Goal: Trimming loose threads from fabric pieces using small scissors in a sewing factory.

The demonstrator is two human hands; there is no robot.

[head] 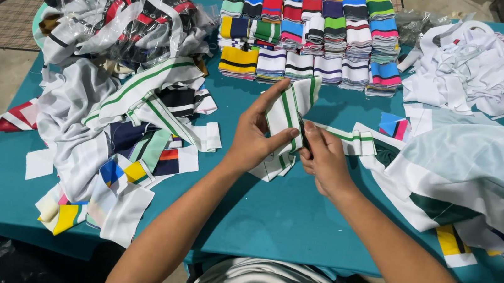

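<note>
Both hands, left hand [252,138] and right hand [324,159], pinch a green-striped band [287,111] mid-desk [268,219]; its tail at 3 o'clock could snag the cloth pile [476,173]

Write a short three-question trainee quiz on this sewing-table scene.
1. True or false: both hands, the left hand and the right hand, grip the same white strip with green stripes.
2. Where do the folded striped stacks sit on the teal table? A) near edge B) far side, centre C) off the table, on the ground
3. Fill in: the clear plastic bags at the far left hold black, white and ____ pieces.

Key: 1 true; 2 B; 3 red.
</note>
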